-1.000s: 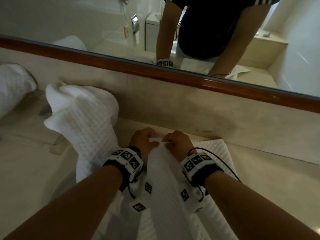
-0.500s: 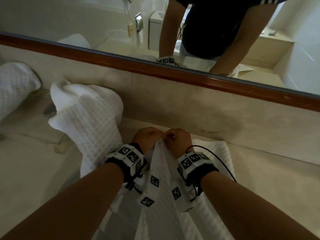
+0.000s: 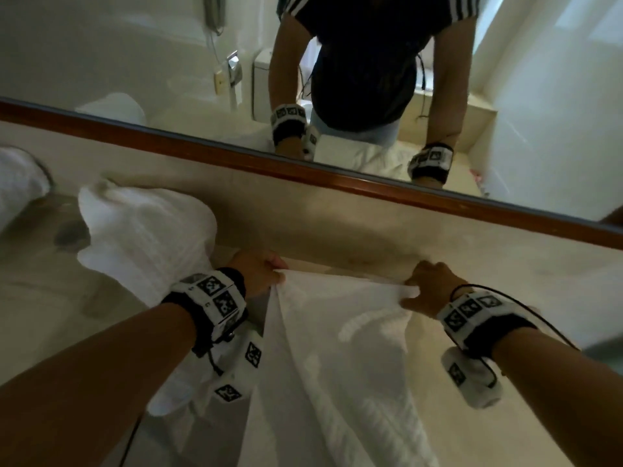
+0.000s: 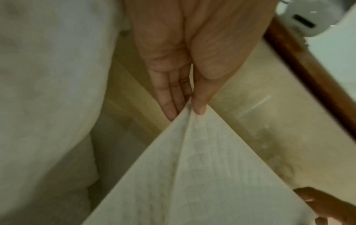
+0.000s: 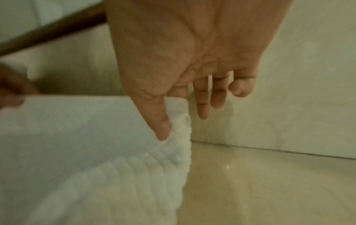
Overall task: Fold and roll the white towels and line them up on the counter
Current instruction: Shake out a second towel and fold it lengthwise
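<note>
Left hand [image 3: 259,273] and right hand [image 3: 428,284] each pinch a top corner of one towel [image 3: 337,365]; its length hangs toward the person. 2 more towels: heap [image 3: 145,244] left of the grip, another [image 3: 20,187] far left.

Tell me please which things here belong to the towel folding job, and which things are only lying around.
Belong to the job:
- white towel, pinched at its top edge by the left hand and right hand
- crumpled towel on the left
- towel at far left
- counter

Only lying around:
- mirror
- its wooden frame
</note>
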